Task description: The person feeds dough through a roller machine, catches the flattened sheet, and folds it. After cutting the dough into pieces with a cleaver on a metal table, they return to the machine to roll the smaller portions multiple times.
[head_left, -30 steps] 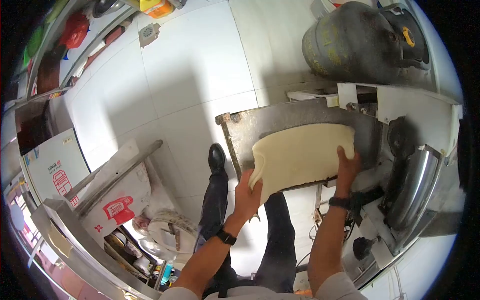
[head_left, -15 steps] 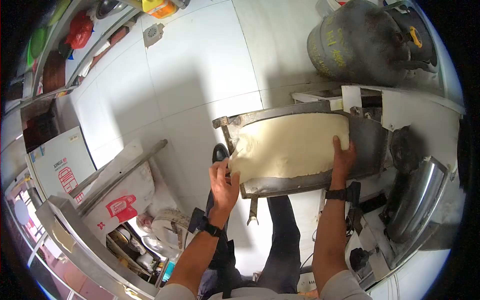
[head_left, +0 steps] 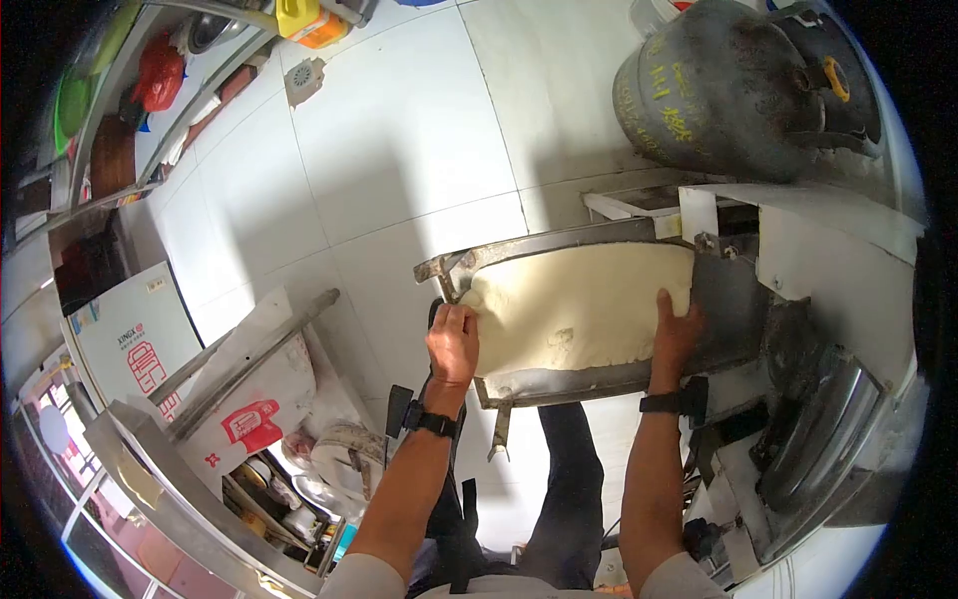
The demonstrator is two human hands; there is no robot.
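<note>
A wide slab of pale dough (head_left: 579, 304) lies on a metal tray (head_left: 728, 299) of a machine in front of me. My left hand (head_left: 454, 344) is at the dough's left end, its fingers curled and pressed together on the dough's edge. At the right end, my right hand (head_left: 679, 334) rests with its thumb on top of the dough and the fingers around its far edge, partly hidden. Both wrists wear dark straps.
A grey gas cylinder (head_left: 709, 90) lies at the upper right. A curved metal cover (head_left: 828, 429) sits at the right. At the left are a white box (head_left: 135, 334), a metal bar (head_left: 249, 364) and shelves holding a red bag (head_left: 160, 75). White floor tiles (head_left: 389, 120) spread ahead.
My left hand has moved up and its fingers have closed on the dough's left edge. A small rough patch now shows on the lower middle of the dough. The view has shifted slightly.
</note>
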